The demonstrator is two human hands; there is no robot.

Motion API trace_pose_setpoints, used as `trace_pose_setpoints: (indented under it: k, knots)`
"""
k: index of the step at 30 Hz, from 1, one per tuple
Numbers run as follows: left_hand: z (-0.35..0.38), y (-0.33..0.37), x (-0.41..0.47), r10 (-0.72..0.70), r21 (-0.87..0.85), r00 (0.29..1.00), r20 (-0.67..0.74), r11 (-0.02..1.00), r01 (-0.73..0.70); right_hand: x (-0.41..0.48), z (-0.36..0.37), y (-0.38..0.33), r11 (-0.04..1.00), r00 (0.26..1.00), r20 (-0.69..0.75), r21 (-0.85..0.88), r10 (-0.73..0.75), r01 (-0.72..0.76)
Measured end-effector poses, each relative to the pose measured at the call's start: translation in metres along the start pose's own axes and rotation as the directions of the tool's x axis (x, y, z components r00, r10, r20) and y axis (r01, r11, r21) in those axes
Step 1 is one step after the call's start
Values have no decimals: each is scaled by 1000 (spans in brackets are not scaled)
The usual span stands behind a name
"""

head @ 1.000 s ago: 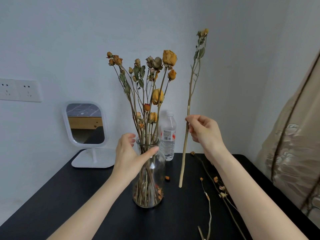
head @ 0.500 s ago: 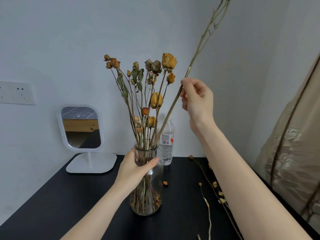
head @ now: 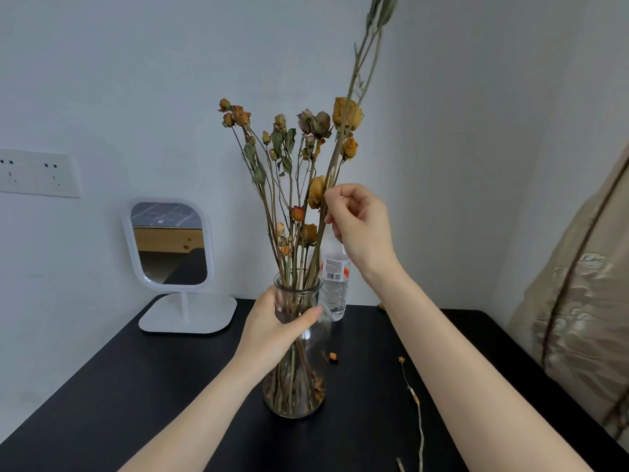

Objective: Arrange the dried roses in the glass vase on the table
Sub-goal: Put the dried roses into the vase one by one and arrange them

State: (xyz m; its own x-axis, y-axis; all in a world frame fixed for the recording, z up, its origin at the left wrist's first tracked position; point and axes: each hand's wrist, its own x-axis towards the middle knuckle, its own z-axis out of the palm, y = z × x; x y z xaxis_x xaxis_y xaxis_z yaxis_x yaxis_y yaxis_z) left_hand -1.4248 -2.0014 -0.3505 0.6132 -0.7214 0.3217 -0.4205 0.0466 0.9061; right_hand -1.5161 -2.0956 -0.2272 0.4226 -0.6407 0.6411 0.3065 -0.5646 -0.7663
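Note:
A clear glass vase point(head: 308, 400) stands on the black table point(head: 136, 386), holding several dried roses point(head: 296, 158) with orange and yellow heads. My left hand point(head: 272, 330) grips the vase around its neck. My right hand point(head: 362, 223) pinches a long dried rose stem point(head: 354, 76) at mid-height, just right of the bunch. That stem leans up to the right, its top cut off by the frame's upper edge, and its lower end runs down into the vase mouth.
A white stand mirror point(head: 170, 247) sits at the back left, under a wall socket point(head: 37, 173). A plastic water bottle point(head: 335, 284) stands right behind the vase. Loose dried stems point(head: 417, 403) and petal bits lie on the table to the right. A beige curtain point(head: 585, 301) hangs at right.
My right hand lifted the long stem off the table, tilted it over the vase and lowered it, so its lower end now sits inside the vase. My left hand stayed on the vase neck.

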Motion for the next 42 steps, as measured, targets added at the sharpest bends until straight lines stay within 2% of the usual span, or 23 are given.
trace_pose_setpoints:
  k: [5,10,19,26,32,39,42]
  knots:
    - [1,0,0,-5,13,1000,-22,1000,5,-17,0,14,990,995,98,-144,19,-4]
    - [1,0,-1,7,13,999,-34,1000,-6,-30,-1,28,965,992,107,-259,62,-32]
    - [2,-1,1,9,-5,1000,-30,1000,-9,-38,3,38,898,979,185,-440,80,9]
    - [3,-3,2,10,6,999,-38,1000,-10,-35,4,35,854,981,165,-521,98,2]
    - [3,-2,1,7,2,999,-47,1000,-7,-34,13,34,770,982,176,-635,68,60]
    - [4,-6,4,-3,-10,999,-49,1000,2,-27,16,36,709,946,221,-705,239,-14]
    - [4,-6,4,-7,-12,999,-53,1000,6,-22,15,32,744,948,209,-667,240,-42]
